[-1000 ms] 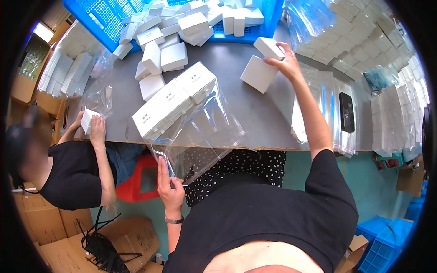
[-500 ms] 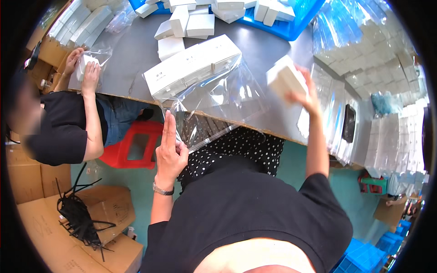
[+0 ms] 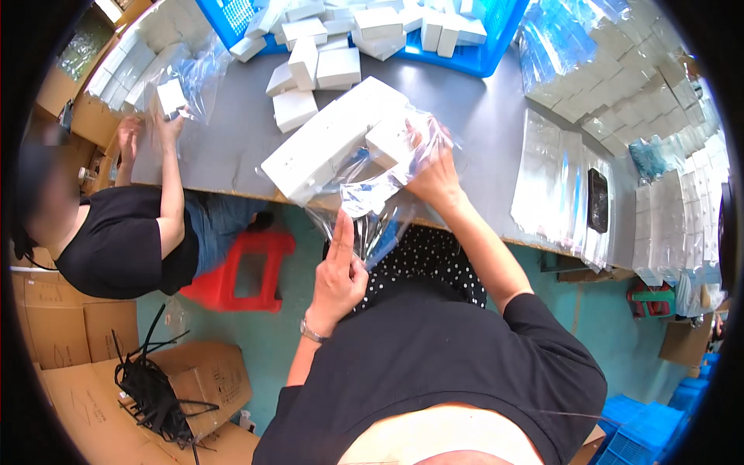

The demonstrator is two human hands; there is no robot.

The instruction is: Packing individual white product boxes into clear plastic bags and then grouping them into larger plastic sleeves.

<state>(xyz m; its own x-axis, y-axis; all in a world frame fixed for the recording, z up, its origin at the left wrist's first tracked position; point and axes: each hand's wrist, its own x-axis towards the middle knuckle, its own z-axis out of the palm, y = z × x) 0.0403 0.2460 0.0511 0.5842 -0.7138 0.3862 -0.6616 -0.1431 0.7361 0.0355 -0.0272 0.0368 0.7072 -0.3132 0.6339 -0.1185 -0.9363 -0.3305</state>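
A row of white boxes (image 3: 322, 147) lies slanted at the table's front edge, partly inside a clear plastic bag (image 3: 368, 195). My left hand (image 3: 339, 285) pinches the near edge of the bag with the thumb, two fingers stretched up along the film. My right hand (image 3: 439, 177) is at the right end of the row, gripping a single white box (image 3: 386, 141) against it. Crumpled film wraps around that box and partly covers the right fingers.
Loose white boxes (image 3: 337, 68) spill from a blue crate (image 3: 496, 46) at the back. Flat clear bags (image 3: 542, 182) and a black phone-like object (image 3: 597, 200) lie right. Wrapped boxes (image 3: 612, 85) are stacked beyond. At left, a co-worker (image 3: 116, 240) lifts a bagged box.
My right hand has brought the white box leftward from the right side to the row and bag. My left hand has shifted right with the bag's edge. The co-worker's box has been raised.
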